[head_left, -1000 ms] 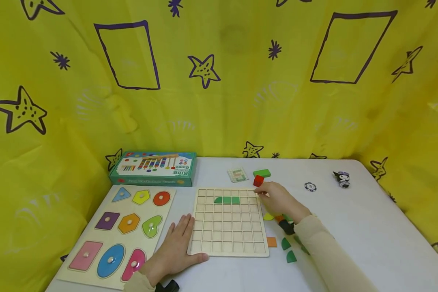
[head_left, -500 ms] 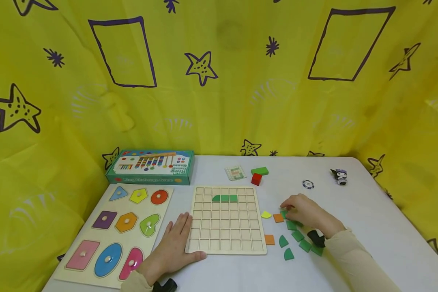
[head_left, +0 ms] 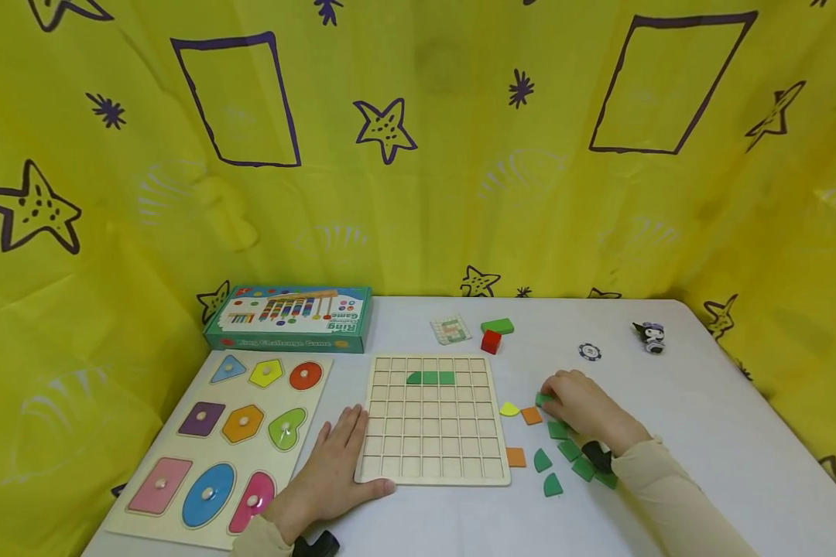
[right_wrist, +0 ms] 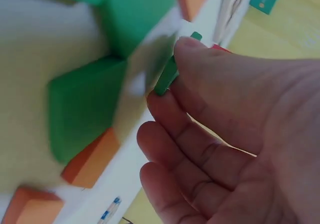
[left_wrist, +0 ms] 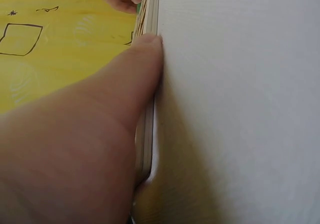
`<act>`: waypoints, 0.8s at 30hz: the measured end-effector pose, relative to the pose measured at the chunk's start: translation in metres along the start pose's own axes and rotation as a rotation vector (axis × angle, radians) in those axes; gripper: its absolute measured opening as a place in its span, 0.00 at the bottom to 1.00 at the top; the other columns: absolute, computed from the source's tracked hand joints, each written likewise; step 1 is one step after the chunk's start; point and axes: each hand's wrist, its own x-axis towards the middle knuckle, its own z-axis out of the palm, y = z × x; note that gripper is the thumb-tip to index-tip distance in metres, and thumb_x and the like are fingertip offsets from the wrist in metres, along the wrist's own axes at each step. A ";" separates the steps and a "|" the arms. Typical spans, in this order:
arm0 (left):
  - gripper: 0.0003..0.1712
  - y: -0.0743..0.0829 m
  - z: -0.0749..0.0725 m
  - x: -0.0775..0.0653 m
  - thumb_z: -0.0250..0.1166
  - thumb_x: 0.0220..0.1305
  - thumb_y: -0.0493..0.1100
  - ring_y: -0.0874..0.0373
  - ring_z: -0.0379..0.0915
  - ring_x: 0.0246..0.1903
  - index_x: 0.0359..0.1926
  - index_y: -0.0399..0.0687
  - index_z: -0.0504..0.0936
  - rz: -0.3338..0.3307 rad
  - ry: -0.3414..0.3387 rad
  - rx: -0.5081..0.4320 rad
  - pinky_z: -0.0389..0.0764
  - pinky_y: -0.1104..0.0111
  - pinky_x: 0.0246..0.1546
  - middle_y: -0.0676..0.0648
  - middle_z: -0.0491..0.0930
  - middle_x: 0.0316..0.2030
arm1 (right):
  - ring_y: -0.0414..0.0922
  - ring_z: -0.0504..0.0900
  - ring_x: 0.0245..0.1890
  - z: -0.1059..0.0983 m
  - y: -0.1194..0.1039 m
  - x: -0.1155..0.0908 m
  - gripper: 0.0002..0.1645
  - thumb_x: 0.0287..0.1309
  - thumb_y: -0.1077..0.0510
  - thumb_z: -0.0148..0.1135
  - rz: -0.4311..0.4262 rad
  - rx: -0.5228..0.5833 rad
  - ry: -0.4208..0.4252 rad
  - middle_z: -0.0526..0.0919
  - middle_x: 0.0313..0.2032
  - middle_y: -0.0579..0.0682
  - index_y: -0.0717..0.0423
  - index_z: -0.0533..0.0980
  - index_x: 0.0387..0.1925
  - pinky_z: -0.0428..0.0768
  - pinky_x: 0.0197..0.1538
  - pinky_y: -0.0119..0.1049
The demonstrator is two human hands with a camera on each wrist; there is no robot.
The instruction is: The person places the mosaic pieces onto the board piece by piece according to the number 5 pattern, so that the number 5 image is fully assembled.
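Observation:
My left hand lies with straight fingers along the left side of a wooden grid board, its thumb at the front edge. In the left wrist view the thumb touches the board's edge. A short row of green pieces sits in the board's upper cells, rounded at its left end. Right of the board, my right hand pinches a small green tile between thumb and fingers. Other green tiles lie below that hand, which partly covers them.
Orange squares, a yellow piece and green quarter-rounds lie beside the board. Behind are a red cube, a green block, a pattern card, a chip and a figurine. A shape puzzle and box stand left.
My right hand has moved from the red cube near the board's top right corner to the green tiles, and now pinches one. The red cube is left on the table. My left hand stays put.

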 end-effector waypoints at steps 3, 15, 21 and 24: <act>0.68 0.000 0.000 0.000 0.53 0.53 0.81 0.41 0.40 0.73 0.73 0.30 0.51 -0.002 0.000 0.000 0.44 0.42 0.67 0.35 0.49 0.73 | 0.48 0.76 0.37 -0.001 -0.004 0.003 0.10 0.58 0.63 0.67 -0.003 0.025 0.013 0.81 0.36 0.51 0.66 0.80 0.40 0.78 0.43 0.47; 0.68 -0.001 0.002 0.000 0.54 0.52 0.81 0.42 0.40 0.73 0.74 0.31 0.51 -0.013 0.002 0.013 0.43 0.43 0.68 0.36 0.49 0.74 | 0.48 0.74 0.38 0.005 -0.035 0.032 0.17 0.60 0.60 0.66 0.035 0.156 0.051 0.82 0.40 0.53 0.68 0.80 0.48 0.78 0.46 0.45; 0.69 0.000 0.002 0.001 0.53 0.51 0.82 0.43 0.39 0.73 0.74 0.32 0.51 -0.021 -0.007 0.010 0.42 0.44 0.68 0.36 0.48 0.74 | 0.47 0.76 0.38 0.013 -0.050 0.048 0.14 0.58 0.59 0.69 -0.032 0.140 0.060 0.83 0.37 0.50 0.65 0.83 0.43 0.78 0.47 0.45; 0.69 0.000 0.002 0.001 0.53 0.51 0.82 0.43 0.39 0.73 0.74 0.32 0.50 -0.024 -0.012 0.005 0.42 0.44 0.68 0.36 0.48 0.74 | 0.47 0.76 0.39 0.016 -0.056 0.057 0.14 0.57 0.59 0.70 -0.045 0.135 0.040 0.83 0.37 0.49 0.63 0.83 0.43 0.78 0.48 0.45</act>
